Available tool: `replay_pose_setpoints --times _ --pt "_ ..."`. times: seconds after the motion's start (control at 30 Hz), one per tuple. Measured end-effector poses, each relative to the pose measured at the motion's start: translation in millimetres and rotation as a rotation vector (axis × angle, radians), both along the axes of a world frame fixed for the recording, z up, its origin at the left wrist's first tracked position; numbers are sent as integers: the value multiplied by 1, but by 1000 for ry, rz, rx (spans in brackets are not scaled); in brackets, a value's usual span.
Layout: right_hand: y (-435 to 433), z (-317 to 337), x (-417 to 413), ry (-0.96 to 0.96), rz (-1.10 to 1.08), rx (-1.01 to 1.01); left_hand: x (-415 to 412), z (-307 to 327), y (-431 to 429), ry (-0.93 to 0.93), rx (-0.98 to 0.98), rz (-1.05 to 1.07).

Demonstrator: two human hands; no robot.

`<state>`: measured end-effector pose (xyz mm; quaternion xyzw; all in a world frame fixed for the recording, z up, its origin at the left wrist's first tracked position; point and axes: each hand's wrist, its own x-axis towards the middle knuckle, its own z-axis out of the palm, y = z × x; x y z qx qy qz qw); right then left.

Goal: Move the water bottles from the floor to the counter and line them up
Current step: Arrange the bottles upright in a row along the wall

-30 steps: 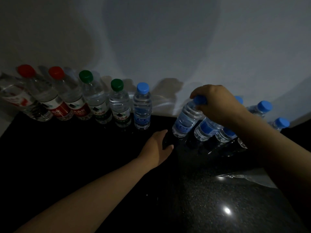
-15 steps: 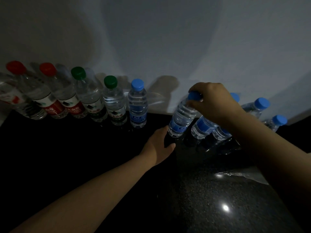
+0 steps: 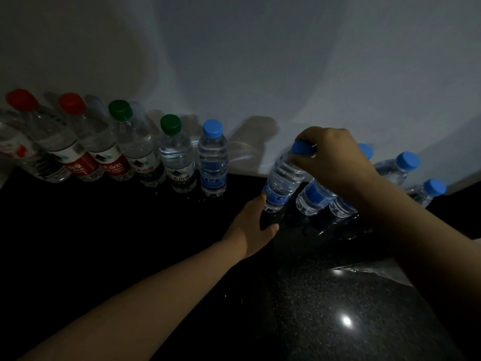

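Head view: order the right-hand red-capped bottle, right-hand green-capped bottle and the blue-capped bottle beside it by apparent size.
1. red-capped bottle
2. green-capped bottle and blue-capped bottle: near-equal height, green slightly wider; unranked.

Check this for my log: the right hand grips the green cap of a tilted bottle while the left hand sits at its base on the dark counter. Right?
Not quite: the head view shows the cap under the right hand is blue, not green. Otherwise yes: the bottle tilts, with the left hand at its base on the dark counter.
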<state>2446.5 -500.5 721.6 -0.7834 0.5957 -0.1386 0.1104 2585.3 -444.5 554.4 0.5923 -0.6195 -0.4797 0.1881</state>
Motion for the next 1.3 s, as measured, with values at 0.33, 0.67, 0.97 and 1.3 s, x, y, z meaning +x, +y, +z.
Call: replay_pose_setpoints --times 0.33,0.67,0.97,1.3 --pt "3 -1 15 -48 61 -107 13 1 1 -30 -9 -23" --pt "-10 -5 42 -61 69 -120 36 2 -3 -27 21 13" --pt "-17 -7 58 -75 75 -125 47 -5 -9 0 61 69" --pt "-14 -8 62 -116 56 -138 49 -9 -10 36 50 89"
